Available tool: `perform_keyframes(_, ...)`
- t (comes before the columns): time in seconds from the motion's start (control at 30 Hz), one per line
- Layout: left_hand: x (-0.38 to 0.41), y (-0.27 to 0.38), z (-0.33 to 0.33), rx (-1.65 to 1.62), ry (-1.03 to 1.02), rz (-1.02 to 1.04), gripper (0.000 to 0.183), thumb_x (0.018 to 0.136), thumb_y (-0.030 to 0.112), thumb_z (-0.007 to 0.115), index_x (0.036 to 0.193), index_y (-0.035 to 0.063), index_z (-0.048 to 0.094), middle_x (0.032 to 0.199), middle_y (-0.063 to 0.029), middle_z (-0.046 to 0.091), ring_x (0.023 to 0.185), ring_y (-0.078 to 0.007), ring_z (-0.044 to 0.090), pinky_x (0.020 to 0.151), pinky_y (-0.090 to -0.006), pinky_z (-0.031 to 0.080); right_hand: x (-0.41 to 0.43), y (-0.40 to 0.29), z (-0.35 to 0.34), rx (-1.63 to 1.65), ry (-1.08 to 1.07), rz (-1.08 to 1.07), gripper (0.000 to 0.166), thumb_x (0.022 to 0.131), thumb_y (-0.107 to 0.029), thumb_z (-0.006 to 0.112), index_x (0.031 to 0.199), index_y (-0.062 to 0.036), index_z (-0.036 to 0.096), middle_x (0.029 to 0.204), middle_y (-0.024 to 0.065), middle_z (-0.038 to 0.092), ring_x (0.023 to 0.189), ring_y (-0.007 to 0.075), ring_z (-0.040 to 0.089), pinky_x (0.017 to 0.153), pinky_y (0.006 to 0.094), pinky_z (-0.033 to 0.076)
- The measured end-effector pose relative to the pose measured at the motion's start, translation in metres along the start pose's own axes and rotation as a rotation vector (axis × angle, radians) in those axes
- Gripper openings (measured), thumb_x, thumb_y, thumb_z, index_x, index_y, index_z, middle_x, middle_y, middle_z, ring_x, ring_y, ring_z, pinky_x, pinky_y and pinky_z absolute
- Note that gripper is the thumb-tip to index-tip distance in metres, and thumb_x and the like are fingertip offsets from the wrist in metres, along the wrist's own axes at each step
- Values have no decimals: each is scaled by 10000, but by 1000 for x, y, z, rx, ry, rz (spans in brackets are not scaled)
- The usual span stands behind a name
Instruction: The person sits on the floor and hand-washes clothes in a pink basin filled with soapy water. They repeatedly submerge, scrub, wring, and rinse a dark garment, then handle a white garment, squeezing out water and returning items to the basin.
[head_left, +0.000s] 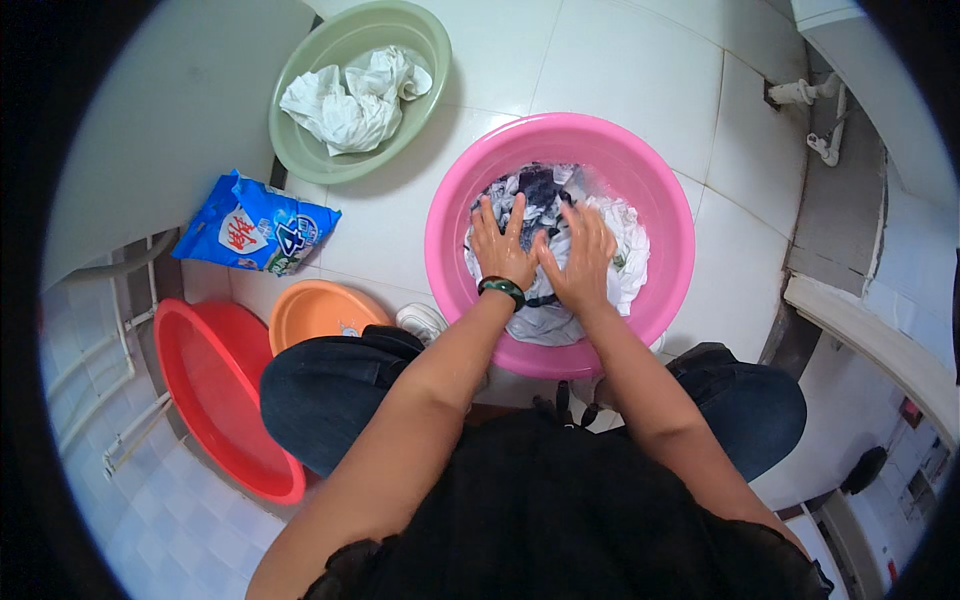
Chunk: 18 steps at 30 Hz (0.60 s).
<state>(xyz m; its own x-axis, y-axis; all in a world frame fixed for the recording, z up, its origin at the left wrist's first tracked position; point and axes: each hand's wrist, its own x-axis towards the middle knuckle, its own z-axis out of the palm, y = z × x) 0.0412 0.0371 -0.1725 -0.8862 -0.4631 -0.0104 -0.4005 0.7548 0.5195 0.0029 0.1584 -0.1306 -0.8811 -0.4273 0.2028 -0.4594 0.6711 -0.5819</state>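
A large pink plastic basin (667, 210) stands on the floor between my knees with wet clothes in it. White cloth (630, 244) lies on its right side, and dark patterned cloth (536, 184) is towards the far side. My left hand (506, 251), with a green bangle at the wrist, is over the clothes with its fingers spread. Close beside it, my right hand (581, 255) also has its fingers apart above the cloth. Neither hand grips anything that I can see; whether the palms touch the cloth is hidden.
A green basin (435, 60) holding white cloth (345, 112) stands at the far left. Nearer are a blue detergent bag (259, 225), an orange basin (300, 300) and a red basin (217, 405) tilted on its side. White pipes (825, 142) run along the right wall.
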Motion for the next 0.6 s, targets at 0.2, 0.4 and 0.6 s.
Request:
perform_keyframes(0.2, 29, -20, 33, 226, -144, 8, 628, 789, 367, 638, 1368, 392, 397, 1446, -201, 280, 1212, -421, 369, 973, -557, 307, 42, 40, 62, -1, -44, 171, 746, 778, -398, 661, 1407, -159, 341, 1398, 232, 324, 1278, 414, 314, 994, 533, 285)
perform_keyframes(0.4, 59, -23, 42, 147, -435, -154, 489, 835, 388, 577, 1266, 174, 498, 1099, -241, 594, 998, -428, 559, 851, -513, 445, 62, 51, 81, 99, -218, 484, 524, 804, -446, 626, 1209, -147, 481, 1079, 215, 600, 894, 424, 586, 828, 493, 447)
perform_keyframes(0.6, 88, -17, 48, 60, -594, -265, 348, 899, 262, 425, 1193, 119, 547, 1090, -262, 598, 1024, -425, 574, 883, -521, 435, 76, 74, 104, 73, -428, 584, 496, 840, -359, 575, 1229, -73, 463, 1043, 247, 609, 985, 439, 566, 852, 509, 444)
